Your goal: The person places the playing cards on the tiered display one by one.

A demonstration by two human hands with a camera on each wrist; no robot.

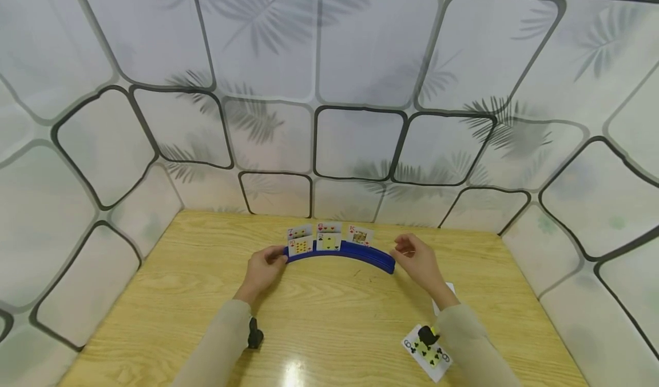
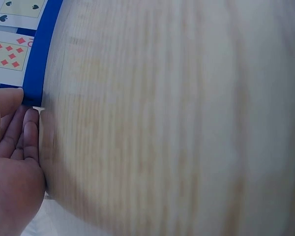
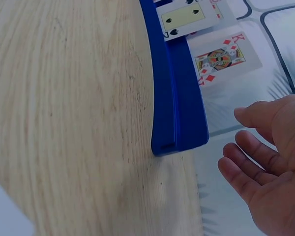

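Note:
A curved blue playing-card holder (image 1: 368, 254) stands on the table with several cards upright in it. A ten of diamonds (image 2: 6, 56) and a two of spades (image 1: 328, 242) are in its front row, with red-marked cards behind them. A king of diamonds (image 3: 221, 59) stands alone toward the right. My left hand (image 1: 264, 270) grips the holder's left end, thumb against it and fingers at the end. Beside the right end, my right hand (image 1: 418, 260) holds nothing; its fingers are relaxed and slightly bent, apart from the holder in the right wrist view.
A black clubs card (image 1: 428, 352) lies face up on the wooden table (image 1: 329, 318) near my right sleeve. Another white card (image 1: 450, 287) is partly hidden under the right wrist. A patterned wall (image 1: 355, 147) borders the back and sides.

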